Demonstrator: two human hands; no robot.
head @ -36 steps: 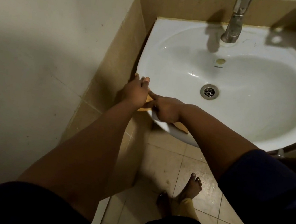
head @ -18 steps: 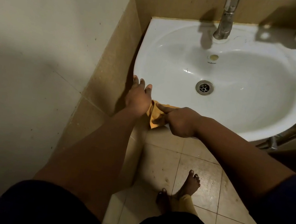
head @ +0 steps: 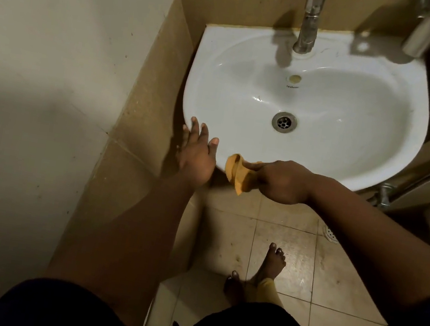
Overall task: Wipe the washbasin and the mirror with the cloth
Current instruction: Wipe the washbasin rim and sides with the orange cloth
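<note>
1 washbasin | 1 cloth, gripped by right hand | left hand fingers spread

**Washbasin corner layout**

The washbasin sits against the back wall, the tap on its rear rim, the drain in the bowl. At its front rim, the left hand lies left of the cloth, the right hand right of it.
</note>
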